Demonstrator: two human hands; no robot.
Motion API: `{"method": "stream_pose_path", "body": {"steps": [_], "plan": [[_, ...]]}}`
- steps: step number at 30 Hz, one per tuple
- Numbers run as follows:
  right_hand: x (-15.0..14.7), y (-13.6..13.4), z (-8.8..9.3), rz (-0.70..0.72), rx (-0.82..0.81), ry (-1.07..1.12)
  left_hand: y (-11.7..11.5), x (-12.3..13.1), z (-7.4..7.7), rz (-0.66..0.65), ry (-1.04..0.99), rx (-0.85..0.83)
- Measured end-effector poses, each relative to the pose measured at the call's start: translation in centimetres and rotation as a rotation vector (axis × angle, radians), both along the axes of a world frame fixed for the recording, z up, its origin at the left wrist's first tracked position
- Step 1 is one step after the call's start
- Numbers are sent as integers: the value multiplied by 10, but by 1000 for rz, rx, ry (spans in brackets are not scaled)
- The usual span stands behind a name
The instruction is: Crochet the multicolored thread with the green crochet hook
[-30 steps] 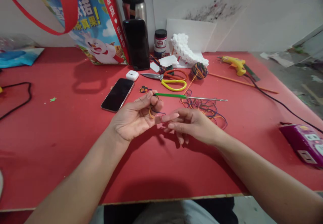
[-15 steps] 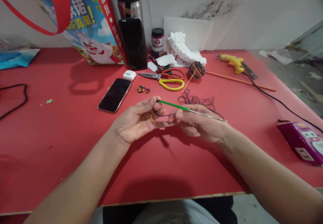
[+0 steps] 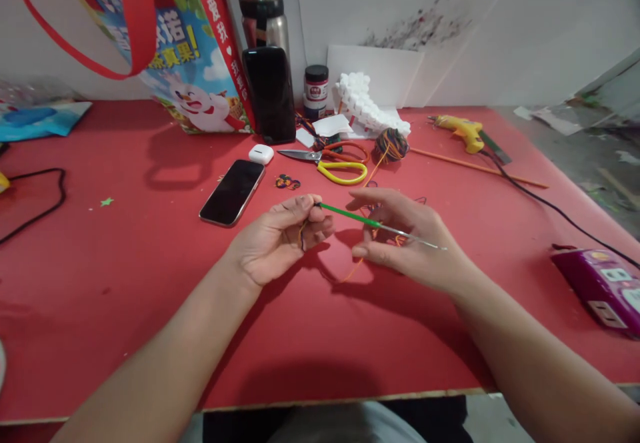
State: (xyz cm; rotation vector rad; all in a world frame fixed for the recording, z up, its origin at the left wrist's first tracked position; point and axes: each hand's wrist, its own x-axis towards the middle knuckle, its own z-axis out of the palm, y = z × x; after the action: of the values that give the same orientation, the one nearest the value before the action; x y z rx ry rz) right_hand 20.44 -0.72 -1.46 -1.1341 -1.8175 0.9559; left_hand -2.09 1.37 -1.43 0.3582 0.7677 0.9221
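Note:
My left hand [image 3: 280, 240] is closed in a pinch on a small loop of multicoloured yarn [image 3: 301, 235] near the table's middle. My right hand [image 3: 405, 240] holds a crochet hook [image 3: 373, 223] with a green grip and a metal shaft, its tip meeting the yarn at my left fingers. An orange strand trails down from the hook onto the red table [image 3: 125, 276]. The yarn runs back to a small ball of yarn [image 3: 391, 142] behind my right hand.
A phone [image 3: 232, 192], earbud case [image 3: 261, 154], yellow-handled scissors [image 3: 333, 163] and a tiny crocheted piece [image 3: 287, 182] lie behind my hands. Further back stand a printed bag [image 3: 190, 63], flask [image 3: 263, 10], jar [image 3: 317, 83], white foam [image 3: 367, 106]. Right: glue gun [image 3: 463, 130], purple power strip [image 3: 607, 286].
My right hand picked the crochet hook up off the table and brought its tip to the yarn in my left fingers. The right hand then shifted slightly right, fingers spreading.

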Motion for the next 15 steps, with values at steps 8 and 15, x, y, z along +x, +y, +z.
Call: {"method": "stream_pose_path", "body": {"steps": [8, 15], "plan": [[-21, -3, -21, 9, 112, -6, -9, 11, -5, -82, -18, 77], [-11, -33, 11, 530, -447, 226, 6, -4, -3, 176, -87, 15]]}}
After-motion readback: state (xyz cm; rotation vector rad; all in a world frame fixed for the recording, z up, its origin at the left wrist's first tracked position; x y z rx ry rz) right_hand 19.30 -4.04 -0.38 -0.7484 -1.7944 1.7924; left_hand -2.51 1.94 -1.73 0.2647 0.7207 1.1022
